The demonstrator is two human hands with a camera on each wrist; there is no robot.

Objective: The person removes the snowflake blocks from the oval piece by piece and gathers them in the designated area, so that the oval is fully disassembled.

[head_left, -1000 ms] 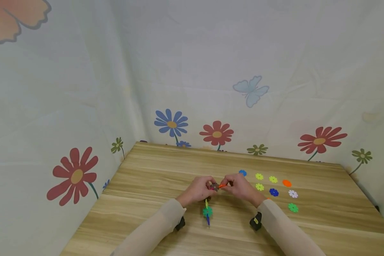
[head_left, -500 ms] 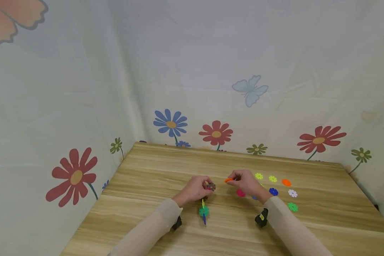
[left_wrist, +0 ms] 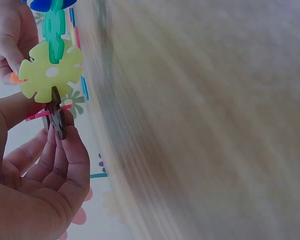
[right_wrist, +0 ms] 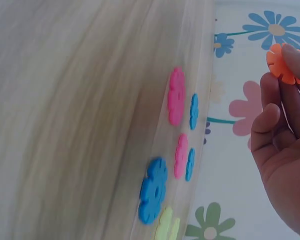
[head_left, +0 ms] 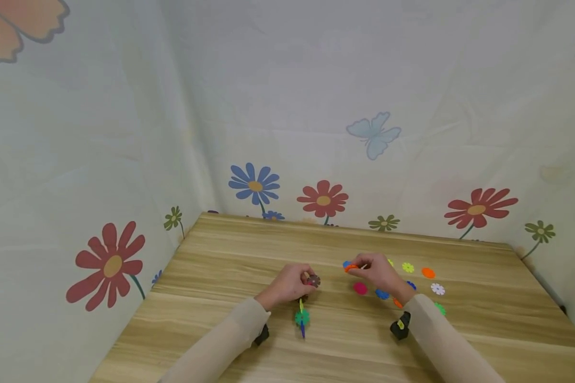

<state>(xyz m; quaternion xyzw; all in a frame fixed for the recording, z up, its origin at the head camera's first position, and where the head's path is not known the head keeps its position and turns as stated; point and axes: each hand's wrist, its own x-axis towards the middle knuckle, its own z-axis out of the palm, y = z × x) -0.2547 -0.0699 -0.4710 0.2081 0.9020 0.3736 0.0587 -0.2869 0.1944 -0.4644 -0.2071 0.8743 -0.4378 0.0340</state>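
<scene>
My left hand grips a chain of slotted flower-shaped plastic discs above the table. In the left wrist view its fingertips pinch a brown disc and a pink disc crossing it. A yellow disc, a green disc and a blue disc follow along the chain. Another brown disc shows at the fingers in the head view. Between thumb and fingers, my right hand pinches an orange disc, apart from the chain.
Loose flower discs lie on the wooden table around and beneath my right hand, among them a pink disc, a blue disc, a white disc and another orange disc. A printed cloth hangs behind the table.
The orange disc was at the brown disc by my left hand; my right hand has carried it away to the right. My left hand and the chain have shifted slightly left in view.
</scene>
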